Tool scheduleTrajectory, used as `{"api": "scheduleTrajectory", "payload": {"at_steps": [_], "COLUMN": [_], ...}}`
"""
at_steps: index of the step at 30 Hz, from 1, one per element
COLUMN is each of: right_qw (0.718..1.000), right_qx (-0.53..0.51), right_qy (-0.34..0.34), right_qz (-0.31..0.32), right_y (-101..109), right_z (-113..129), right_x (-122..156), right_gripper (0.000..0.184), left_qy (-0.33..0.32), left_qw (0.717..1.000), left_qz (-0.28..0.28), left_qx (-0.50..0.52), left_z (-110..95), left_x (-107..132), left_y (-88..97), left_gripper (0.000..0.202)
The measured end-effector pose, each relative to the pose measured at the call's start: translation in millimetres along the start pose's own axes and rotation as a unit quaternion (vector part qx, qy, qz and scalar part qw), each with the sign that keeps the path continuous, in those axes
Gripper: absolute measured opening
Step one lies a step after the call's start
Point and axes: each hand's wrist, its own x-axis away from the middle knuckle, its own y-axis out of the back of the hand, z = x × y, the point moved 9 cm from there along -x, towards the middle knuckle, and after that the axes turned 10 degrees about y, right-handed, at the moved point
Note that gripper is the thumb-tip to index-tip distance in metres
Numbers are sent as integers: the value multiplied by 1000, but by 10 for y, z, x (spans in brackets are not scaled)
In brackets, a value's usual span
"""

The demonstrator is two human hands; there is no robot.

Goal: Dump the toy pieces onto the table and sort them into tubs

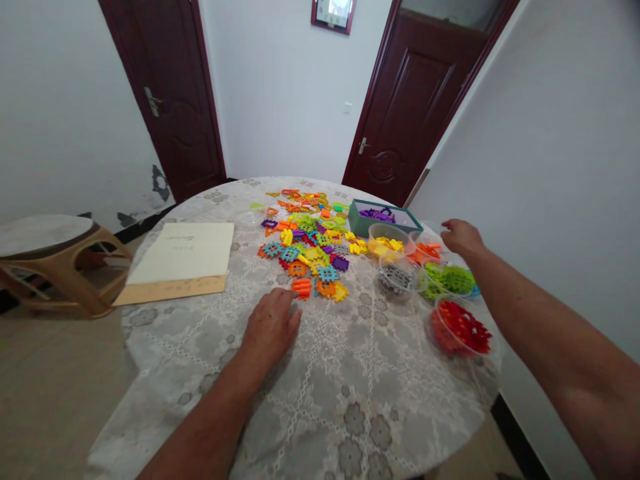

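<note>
The ribbed, bright orange piece (301, 288) lies at the near edge of a many-coloured pile (313, 255) on the worktop (320, 380). At it rests the left hand (270, 327), fingers loosely bent, thumb slightly apart. Near orange pieces (426, 252), the right hand (464, 239) has narrowed fingers; whether they hold anything, I cannot tell.

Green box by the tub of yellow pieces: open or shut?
Open. The green box has no lid over its top, and purple pieces show inside its walls.
</note>
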Motion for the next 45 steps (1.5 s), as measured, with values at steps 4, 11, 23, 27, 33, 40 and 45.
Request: {"api": "scheduleTrajectory", "payload": {"at_steps": [4, 11, 23, 27, 33, 40, 45], "right_qw": [995, 899, 924, 926, 924, 890, 865], "right_qx": [-22, -150, -68, -74, -190, -306, -358], "right_qy": [93, 377, 312, 316, 296, 300, 305], "right_qz": [22, 163, 208, 194, 149, 154, 175], "right_y": [22, -313, -1025, -986, -939, -1077, -985], "right_z": [593, 2330, 2840, 2830, 2845, 2858, 2852], "right_x": [192, 1438, 1601, 1703, 1724, 1738, 1863], "right_gripper": [35, 39, 30, 25, 37, 28, 23], "left_qy": [18, 38, -24, -34, -33, -6, -2], "left_qw": [999, 995, 991, 989, 990, 991, 992], "left_qz": [37, 74, 80, 78, 69, 85, 86], "left_qx": [-25, -58, -107, -117, -120, -100, -94], "left_z": [-19, -68, -67, -64, -75, -134, -100], "left_x": [-5, 13, -44, -64, -60, -7, 8], "left_y": [-17, -13, -94, -119, -98, -43, -69], "left_gripper": [30, 31, 34, 34, 31, 30, 36]}}
